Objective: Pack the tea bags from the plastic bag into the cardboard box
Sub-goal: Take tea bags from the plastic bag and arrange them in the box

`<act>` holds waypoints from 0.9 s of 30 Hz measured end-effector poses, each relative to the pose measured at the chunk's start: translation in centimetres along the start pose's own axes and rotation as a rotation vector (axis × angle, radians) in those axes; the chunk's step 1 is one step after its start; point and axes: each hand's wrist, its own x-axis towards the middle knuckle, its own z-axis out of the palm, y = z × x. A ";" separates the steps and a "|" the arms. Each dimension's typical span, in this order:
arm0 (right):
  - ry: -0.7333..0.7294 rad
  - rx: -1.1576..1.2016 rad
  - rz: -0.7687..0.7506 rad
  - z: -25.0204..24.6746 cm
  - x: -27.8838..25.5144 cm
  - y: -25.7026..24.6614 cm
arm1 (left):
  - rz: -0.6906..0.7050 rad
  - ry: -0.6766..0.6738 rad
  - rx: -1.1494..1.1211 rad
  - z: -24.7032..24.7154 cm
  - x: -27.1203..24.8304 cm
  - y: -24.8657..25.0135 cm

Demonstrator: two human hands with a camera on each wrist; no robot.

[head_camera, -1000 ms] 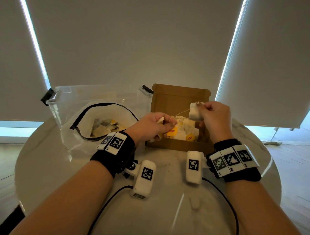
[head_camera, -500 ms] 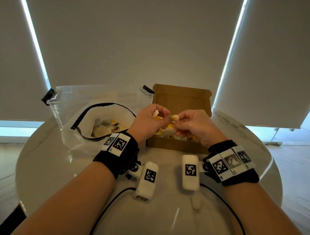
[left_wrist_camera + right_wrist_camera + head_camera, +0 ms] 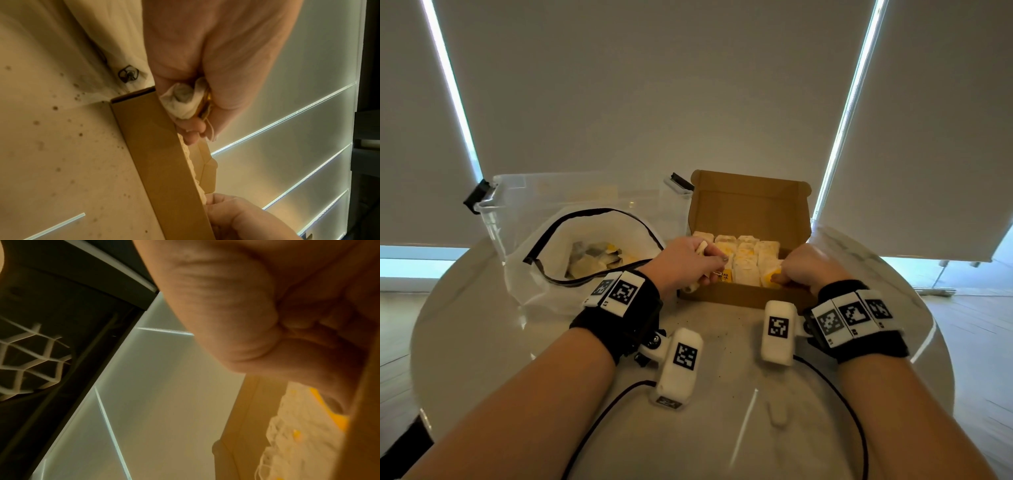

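1. While the left hand (image 3: 690, 262) sits at the lower-left corner of the cardboard box (image 3: 750, 205), its fingers are curled tight round a crumpled tea bag (image 3: 183, 100) with a yellow tag edge showing beside it; the bag is just above the box rim, not yet seated.
2. Right hand (image 3: 808, 269) is at the box's lower-right corner with its fingers curled down among the packed bags; the right wrist view is blurred, so whether it pinches one or merely presses on them cannot be told.
3. To do this step well, I would uncrumple the held bag first, tuck its string and tag against it, then slide it down into the gap at the left end of the near row, with the right hand steadying the neighbours so they do not tip.
4. Packed tea bags (image 3: 748, 260) stand in rows, their long axes running from the near wall towards the raised lid at the frame's upper middle.
5. More bags wait in the plastic bag (image 3: 592, 253), centre left of the head view.
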 end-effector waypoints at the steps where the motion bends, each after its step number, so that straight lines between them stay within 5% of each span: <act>1: -0.009 0.029 0.005 0.2 0.2 0.0 | -0.007 0.001 -0.001 0.0 0.1 0.0; 6: -0.032 0.196 0.023 1.0 0.6 0.0 | -0.051 -0.019 -0.053 0.0 0.3 -0.3; 14: -0.018 0.115 -0.021 0.8 -0.1 0.0 | -0.075 0.000 -0.409 -0.3 0.0 0.5; 20: 0.237 0.217 -0.343 0.0 -2.9 -1.1 | -0.007 0.061 -0.426 -0.2 -0.4 0.8; 23: 0.088 0.324 -0.473 0.2 -5.7 -2.9 | 0.044 0.045 -0.353 -0.1 -0.7 0.9; 27: -0.211 0.327 -0.457 0.9 -7.5 -3.7 | 0.167 0.014 -0.210 0.0 -0.8 0.5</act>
